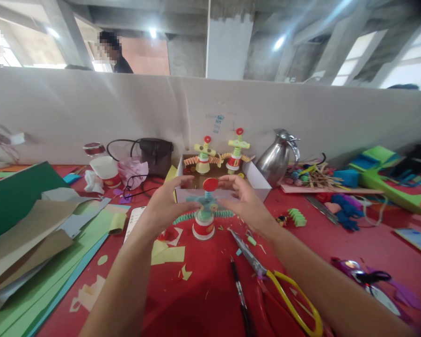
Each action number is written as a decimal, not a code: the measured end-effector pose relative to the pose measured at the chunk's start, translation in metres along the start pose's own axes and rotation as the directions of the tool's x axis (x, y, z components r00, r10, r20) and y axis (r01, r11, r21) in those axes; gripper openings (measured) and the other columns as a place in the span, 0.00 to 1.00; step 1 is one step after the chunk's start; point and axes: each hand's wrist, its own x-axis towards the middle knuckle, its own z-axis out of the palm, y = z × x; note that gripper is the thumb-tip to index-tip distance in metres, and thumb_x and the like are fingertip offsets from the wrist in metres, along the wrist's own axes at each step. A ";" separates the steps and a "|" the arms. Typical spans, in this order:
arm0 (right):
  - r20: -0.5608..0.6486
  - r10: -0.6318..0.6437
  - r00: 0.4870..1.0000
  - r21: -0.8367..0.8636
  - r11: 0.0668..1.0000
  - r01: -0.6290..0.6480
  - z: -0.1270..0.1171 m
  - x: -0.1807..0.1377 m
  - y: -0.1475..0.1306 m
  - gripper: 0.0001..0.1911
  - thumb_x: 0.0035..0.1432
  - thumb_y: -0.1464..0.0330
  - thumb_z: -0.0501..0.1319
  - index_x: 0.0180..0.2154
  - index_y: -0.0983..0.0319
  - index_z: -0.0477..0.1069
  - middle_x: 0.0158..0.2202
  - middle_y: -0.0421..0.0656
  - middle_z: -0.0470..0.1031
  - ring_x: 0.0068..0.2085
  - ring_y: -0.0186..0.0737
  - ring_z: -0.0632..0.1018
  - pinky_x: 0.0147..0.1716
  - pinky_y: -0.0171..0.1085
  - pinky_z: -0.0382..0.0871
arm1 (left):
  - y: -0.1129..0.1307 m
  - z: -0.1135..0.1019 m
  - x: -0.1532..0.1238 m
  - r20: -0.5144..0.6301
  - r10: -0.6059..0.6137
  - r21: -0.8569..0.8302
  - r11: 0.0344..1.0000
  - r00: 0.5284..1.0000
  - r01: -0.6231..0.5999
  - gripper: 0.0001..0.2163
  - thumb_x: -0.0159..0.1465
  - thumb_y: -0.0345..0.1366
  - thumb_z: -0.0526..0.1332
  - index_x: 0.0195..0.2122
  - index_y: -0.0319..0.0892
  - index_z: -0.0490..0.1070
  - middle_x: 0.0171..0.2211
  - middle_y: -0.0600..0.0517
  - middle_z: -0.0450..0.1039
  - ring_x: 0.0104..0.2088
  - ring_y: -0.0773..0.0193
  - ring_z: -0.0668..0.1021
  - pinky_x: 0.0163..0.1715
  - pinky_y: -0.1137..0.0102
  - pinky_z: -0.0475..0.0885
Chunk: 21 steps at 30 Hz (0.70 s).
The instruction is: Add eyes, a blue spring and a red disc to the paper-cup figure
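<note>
A paper-cup figure (204,228) stands upright on the red table, with a red-and-white cup base, a blue paper head, a coiled blue paper neck, a red disc (210,184) on top and folded green paper arms. My left hand (166,203) curves around its left side, fingers apart and thumb pointing at the head. On the other side my right hand (243,201) mirrors it, also open. Whether the thumbs touch the blue head, I cannot tell. Two similar figures, one yellow-headed (203,164) and another (234,159), stand in a white open box (263,182) behind.
Yellow-handled scissors (287,290) and a pen (239,290) lie in front among paper scraps. Stacked coloured paper (66,271) fills the left. Behind are a black bag (157,154), a white cup (105,171) and a steel jug (275,159). Craft materials (315,175) lie right.
</note>
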 end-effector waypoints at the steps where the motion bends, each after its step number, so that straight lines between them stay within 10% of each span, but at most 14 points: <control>1: -0.010 -0.009 1.000 0.003 1.000 0.009 -0.003 0.000 -0.003 0.22 0.50 0.71 0.66 0.48 0.54 0.66 0.52 0.43 0.74 0.58 0.47 0.72 0.57 0.52 0.63 | 0.001 -0.001 0.000 -0.011 0.006 0.010 1.000 1.000 -0.006 0.30 0.45 0.37 0.75 0.52 0.50 0.75 0.54 0.47 0.75 0.56 0.49 0.74 0.55 0.58 0.68; 15: -0.038 -0.114 0.993 0.152 0.981 0.119 -0.014 0.024 -0.032 0.23 0.45 0.75 0.60 0.46 0.54 0.67 0.51 0.41 0.74 0.55 0.44 0.73 0.59 0.50 0.65 | -0.005 0.013 0.002 0.183 -0.002 0.306 0.950 0.983 -0.055 0.23 0.54 0.43 0.68 0.52 0.51 0.75 0.53 0.48 0.77 0.52 0.49 0.77 0.53 0.59 0.68; 21: -0.250 -0.313 0.916 0.163 0.919 0.358 -0.046 0.038 -0.068 0.12 0.53 0.67 0.65 0.40 0.54 0.67 0.47 0.40 0.75 0.49 0.39 0.77 0.48 0.42 0.71 | -0.012 0.013 0.006 0.196 -0.073 0.334 0.943 0.978 0.003 0.22 0.57 0.44 0.65 0.53 0.53 0.75 0.53 0.51 0.77 0.52 0.52 0.77 0.51 0.62 0.70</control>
